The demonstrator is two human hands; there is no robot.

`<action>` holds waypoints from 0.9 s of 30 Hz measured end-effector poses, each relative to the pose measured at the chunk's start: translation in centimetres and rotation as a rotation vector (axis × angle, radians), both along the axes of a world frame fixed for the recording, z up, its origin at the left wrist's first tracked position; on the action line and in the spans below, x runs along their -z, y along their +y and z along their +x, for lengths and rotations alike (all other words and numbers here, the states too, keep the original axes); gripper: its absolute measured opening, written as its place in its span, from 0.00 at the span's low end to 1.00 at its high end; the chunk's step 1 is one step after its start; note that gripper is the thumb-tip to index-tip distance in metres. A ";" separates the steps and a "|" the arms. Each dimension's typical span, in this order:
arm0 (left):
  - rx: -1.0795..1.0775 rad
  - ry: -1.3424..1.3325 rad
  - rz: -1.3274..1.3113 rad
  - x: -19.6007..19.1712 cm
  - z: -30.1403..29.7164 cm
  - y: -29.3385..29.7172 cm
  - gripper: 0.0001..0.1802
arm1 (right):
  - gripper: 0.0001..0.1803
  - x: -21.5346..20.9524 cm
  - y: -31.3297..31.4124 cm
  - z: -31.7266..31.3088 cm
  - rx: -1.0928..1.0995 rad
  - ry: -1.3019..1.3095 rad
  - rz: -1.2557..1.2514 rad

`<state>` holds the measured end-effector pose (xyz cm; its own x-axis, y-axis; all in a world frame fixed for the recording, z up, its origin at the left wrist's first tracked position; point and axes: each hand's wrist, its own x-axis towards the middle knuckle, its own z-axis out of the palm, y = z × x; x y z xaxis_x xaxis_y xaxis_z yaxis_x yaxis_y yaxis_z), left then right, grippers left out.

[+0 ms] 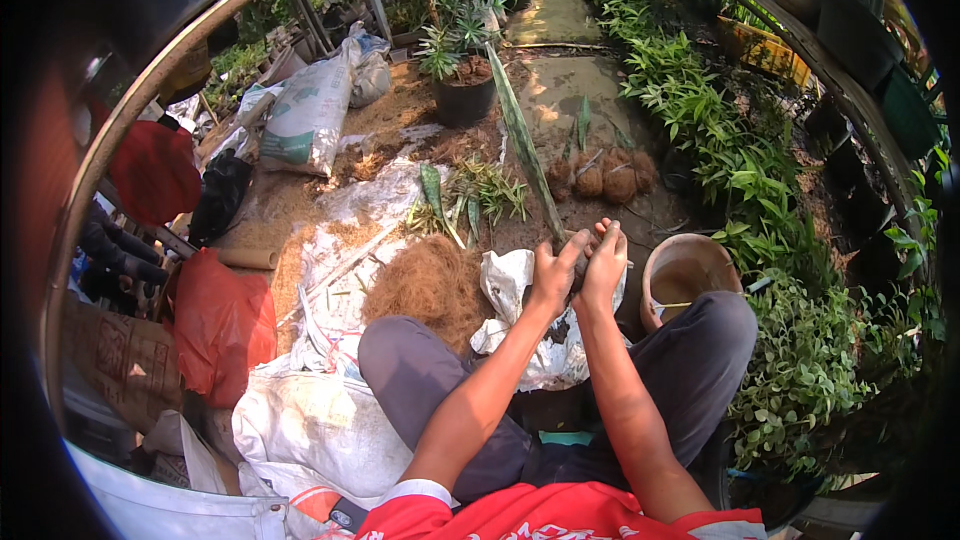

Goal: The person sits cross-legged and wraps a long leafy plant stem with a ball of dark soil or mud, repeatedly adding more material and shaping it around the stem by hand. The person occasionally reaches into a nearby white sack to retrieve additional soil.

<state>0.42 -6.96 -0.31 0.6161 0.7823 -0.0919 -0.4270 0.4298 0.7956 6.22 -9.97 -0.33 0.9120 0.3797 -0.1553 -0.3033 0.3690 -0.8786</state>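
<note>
**Both hands around the root ball of a long-leaf plant**

My left hand (553, 275) and right hand (603, 262) are pressed together, clenched around one dark lump, the root ball (580, 270) of a plant whose long stiff leaf (522, 135) runs up and away from my fingers toward a black pot (464, 100). The lump is mostly hidden inside my palms, so I can't tell how tightly it is packed.

I judge the ball light but crumbly: fibre and soil that will shed if squeezed unevenly, so it wants cupping from both sides, as now. The leaf looks rigid and long, a lever that could snap at its base; better to hold low, at the ball, not on the blade.

Just under my hands lies a white sack (525, 325). To the left of my left hand is a heap of brown fibre (430, 285). Just to the right of my right hand stands a clay pot (688, 275). Beyond my fingertips sit three wrapped balls (603, 178), well apart from my grip.
</note>
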 end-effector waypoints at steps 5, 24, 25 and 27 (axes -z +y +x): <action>-0.108 0.213 -0.017 0.6 0.5 0.8 0.24 | 0.21 -0.2 0.6 -0.2 -0.035 -0.085 0.033; -0.060 -0.076 -0.160 -0.2 -1.1 5.3 0.32 | 0.27 2.7 1.9 2.5 -0.380 0.028 0.169; -0.144 -0.068 -0.181 -0.9 -1.3 5.9 0.33 | 0.24 4.4 2.3 3.0 -0.321 -0.009 0.036; -0.223 -0.087 -0.197 -2.2 -2.3 6.8 0.34 | 0.22 9.0 2.6 3.8 -0.319 -0.081 -0.211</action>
